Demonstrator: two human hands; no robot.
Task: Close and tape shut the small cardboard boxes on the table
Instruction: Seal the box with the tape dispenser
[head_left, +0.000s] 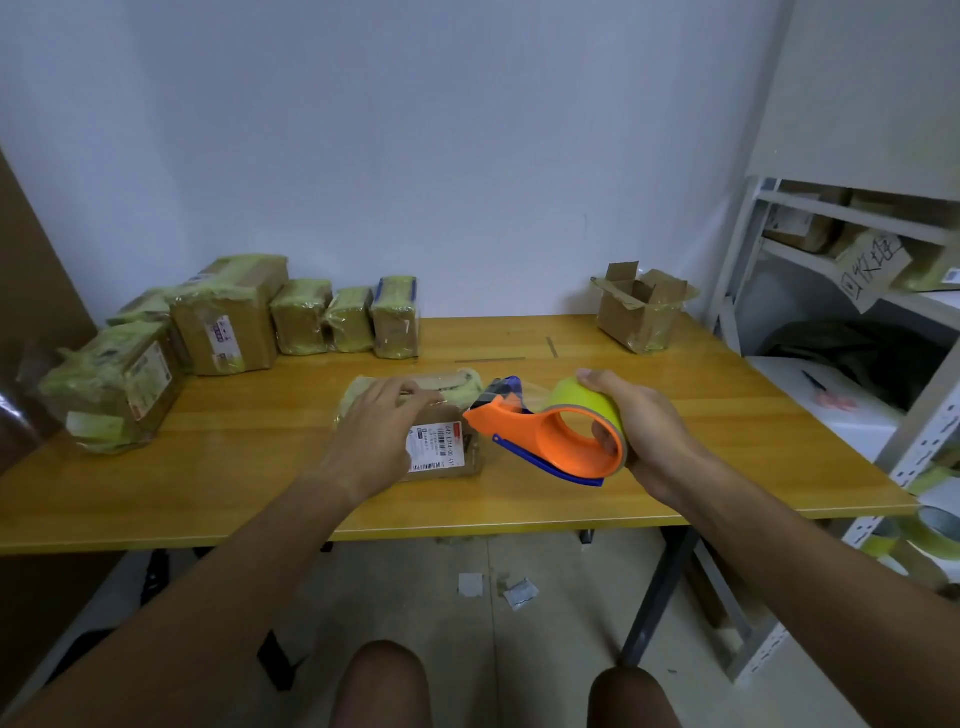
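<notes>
Two bare knees (382, 686) were seen at the bottom edge, above a grey floor (415, 582) strewn with small paper scraps (521, 594). Beyond them stretched the long yellow-orange wooden worktop (727, 426), set against a pale wall (415, 130), with a grey metal shelving rack (748, 249) holding more cartons at the right. Seven brown cardboard parcels wrapped in yellowish tape (228, 317) were grouped along the worktop's far left, some touching, the nearest one lying at the left edge. An open brown cardboard box with raised flaps (641, 309) was stood well apart at the far right corner. Near the front middle lay the small brown cardboard box with a white barcode label (441, 441), its far end covered in yellowish tape. It was pressed from above by the left hand (374, 431), whose grip was spread, fingers nearly straight and resting on the box top. Just beside the box, on its right, the orange plastic tape dispenser with a blue blade guard (550, 436) was held off the worktop by the right hand (644, 431), its grip curled round the roll of yellow-green tape (587, 402), fingers through the core. A clear strip of tape (530, 392) was seen running from the roll to the dispenser's nose, next to the box's corner; whether it touched the box could not be told.
</notes>
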